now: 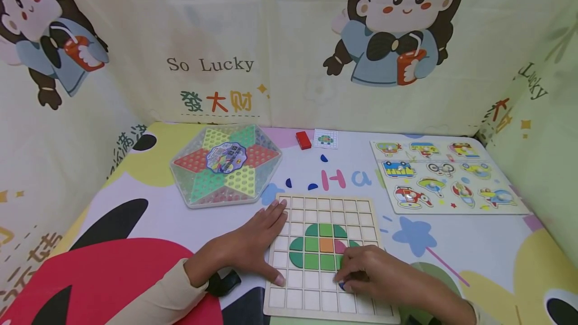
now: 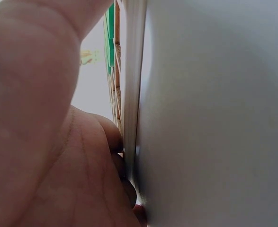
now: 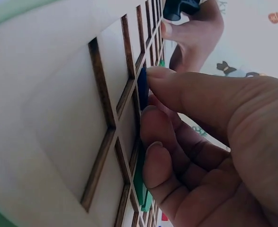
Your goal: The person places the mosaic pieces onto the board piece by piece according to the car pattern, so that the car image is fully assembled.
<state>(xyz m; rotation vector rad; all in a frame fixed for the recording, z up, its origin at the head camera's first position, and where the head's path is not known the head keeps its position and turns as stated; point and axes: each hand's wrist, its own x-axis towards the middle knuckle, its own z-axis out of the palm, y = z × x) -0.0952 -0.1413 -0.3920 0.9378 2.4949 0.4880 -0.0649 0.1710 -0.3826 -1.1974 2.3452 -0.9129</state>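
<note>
A wooden grid board (image 1: 289, 311) lies on the table with a pattern of green pieces (image 1: 311, 262), an orange square (image 1: 326, 245) and a pink piece (image 1: 339, 246) set in its cells. My left hand (image 1: 248, 247) rests along the board's left edge, fingers spread and thumb over the corner cells. In the right wrist view, the thumb and fingers of my right hand (image 1: 379, 272) pinch a small dark blue piece (image 3: 142, 89) at a cell below the green pattern. That hand covers part of the board's right side.
Three loose dark blue pieces (image 1: 312, 186) lie beyond the board. Farther back are a red block (image 1: 303, 140) and a small pattern card (image 1: 325, 139). A hexagonal star-patterned game board (image 1: 226, 184) is at left, a vehicle puzzle board (image 1: 444, 179) at right.
</note>
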